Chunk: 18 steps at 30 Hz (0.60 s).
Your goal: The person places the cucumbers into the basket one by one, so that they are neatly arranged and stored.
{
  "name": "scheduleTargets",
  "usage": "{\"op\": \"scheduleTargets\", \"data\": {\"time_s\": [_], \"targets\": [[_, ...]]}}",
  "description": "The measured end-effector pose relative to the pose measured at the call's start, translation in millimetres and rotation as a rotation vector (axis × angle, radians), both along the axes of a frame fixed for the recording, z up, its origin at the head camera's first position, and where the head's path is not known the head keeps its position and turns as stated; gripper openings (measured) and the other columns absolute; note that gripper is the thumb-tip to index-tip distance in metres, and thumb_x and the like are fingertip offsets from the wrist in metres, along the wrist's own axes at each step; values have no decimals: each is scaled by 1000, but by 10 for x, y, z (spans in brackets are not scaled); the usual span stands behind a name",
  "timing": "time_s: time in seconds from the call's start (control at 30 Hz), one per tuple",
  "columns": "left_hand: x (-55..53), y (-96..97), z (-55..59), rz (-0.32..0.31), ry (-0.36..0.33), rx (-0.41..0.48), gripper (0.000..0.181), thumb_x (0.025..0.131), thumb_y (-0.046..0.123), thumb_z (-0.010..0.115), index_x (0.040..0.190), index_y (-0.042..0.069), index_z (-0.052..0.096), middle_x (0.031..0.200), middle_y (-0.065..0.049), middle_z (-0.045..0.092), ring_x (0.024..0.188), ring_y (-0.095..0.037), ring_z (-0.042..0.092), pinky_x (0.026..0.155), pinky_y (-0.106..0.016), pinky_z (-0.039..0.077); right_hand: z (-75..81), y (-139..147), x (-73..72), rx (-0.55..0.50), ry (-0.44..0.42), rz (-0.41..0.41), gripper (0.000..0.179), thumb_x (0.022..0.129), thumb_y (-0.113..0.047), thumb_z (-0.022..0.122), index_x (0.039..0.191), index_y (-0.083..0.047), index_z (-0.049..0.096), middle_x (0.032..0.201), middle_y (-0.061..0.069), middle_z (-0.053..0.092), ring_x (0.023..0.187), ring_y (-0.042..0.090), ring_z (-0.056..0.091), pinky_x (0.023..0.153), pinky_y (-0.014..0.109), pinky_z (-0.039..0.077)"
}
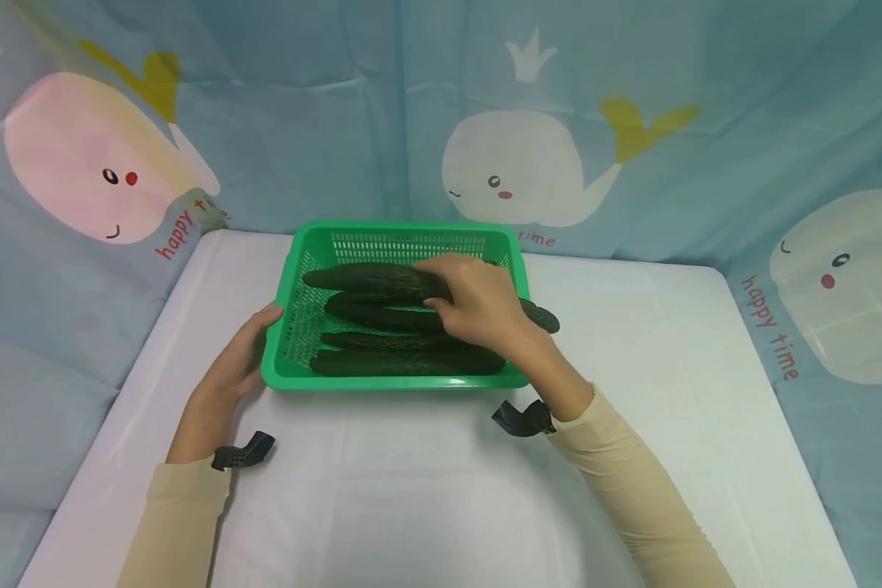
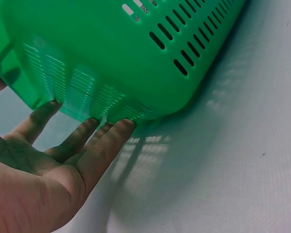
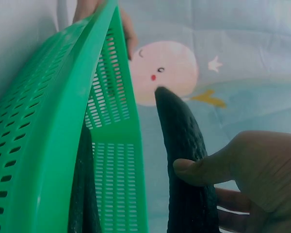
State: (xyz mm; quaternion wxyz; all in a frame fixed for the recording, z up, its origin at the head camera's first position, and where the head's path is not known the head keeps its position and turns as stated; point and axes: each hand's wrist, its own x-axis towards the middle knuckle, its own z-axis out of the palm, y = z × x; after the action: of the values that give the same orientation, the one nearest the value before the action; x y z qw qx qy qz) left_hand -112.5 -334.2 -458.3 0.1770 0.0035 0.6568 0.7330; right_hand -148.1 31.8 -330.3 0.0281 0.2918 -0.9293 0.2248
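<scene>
In the head view, my right hand (image 1: 478,298) grips a dark green cucumber (image 1: 360,279) over the green basket (image 1: 382,382). The right wrist view shows the thumb across this cucumber (image 3: 179,131), with fingers on its other side, and the cucumber raised above the rim. A cucumber end (image 1: 542,315) juts past the basket's right rim, probably the same one. More cucumbers (image 1: 404,362) lie lengthwise in the basket, partly covered by my right hand. My left hand (image 1: 238,351) holds the basket's left end, its fingertips against the outer slotted wall (image 2: 82,87) and its thumb at the rim.
The basket stands on a white-covered table (image 1: 412,490), near its back edge. A blue curtain (image 1: 382,122) with printed whales hangs behind and along the sides. Each wrist carries a small black camera mount (image 1: 244,452).
</scene>
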Motion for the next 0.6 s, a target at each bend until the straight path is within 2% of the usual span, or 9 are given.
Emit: {"op": "scheduleTargets", "data": {"time_s": [0.17, 0.4, 0.5, 0.6], "targets": [[2, 14, 18, 17, -13, -25, 66, 112, 47, 38, 169, 17, 26, 138, 5, 59, 119, -6, 66, 97, -22, 64, 8, -79, -9, 7, 17, -43, 44, 97, -20, 78, 140, -20, 70, 140, 3, 72, 105, 24, 75, 49, 32, 53], [13, 21, 21, 31, -2, -57, 71, 111, 50, 40, 171, 17, 20, 144, 10, 55, 125, -2, 63, 100, -20, 62, 36, -208, -11, 5, 23, -99, 45, 95, -22, 81, 138, -21, 71, 142, 2, 71, 99, 21, 75, 46, 29, 49], [12, 7, 8, 29, 5, -55, 70, 112, 48, 39, 170, 15, 21, 142, 8, 59, 120, -2, 67, 98, -21, 63, 30, -243, -18, -2, 17, -96, 45, 95, -24, 81, 139, -21, 71, 142, 3, 71, 87, 20, 72, 45, 29, 48], [1, -1, -3, 26, 13, -55, 68, 112, 47, 38, 170, 14, 23, 140, 7, 61, 118, -2, 68, 97, -22, 64, 23, -248, -41, -30, 29, -82, 42, 98, -27, 78, 138, -19, 71, 141, 4, 71, 86, 19, 73, 46, 29, 50]]}}
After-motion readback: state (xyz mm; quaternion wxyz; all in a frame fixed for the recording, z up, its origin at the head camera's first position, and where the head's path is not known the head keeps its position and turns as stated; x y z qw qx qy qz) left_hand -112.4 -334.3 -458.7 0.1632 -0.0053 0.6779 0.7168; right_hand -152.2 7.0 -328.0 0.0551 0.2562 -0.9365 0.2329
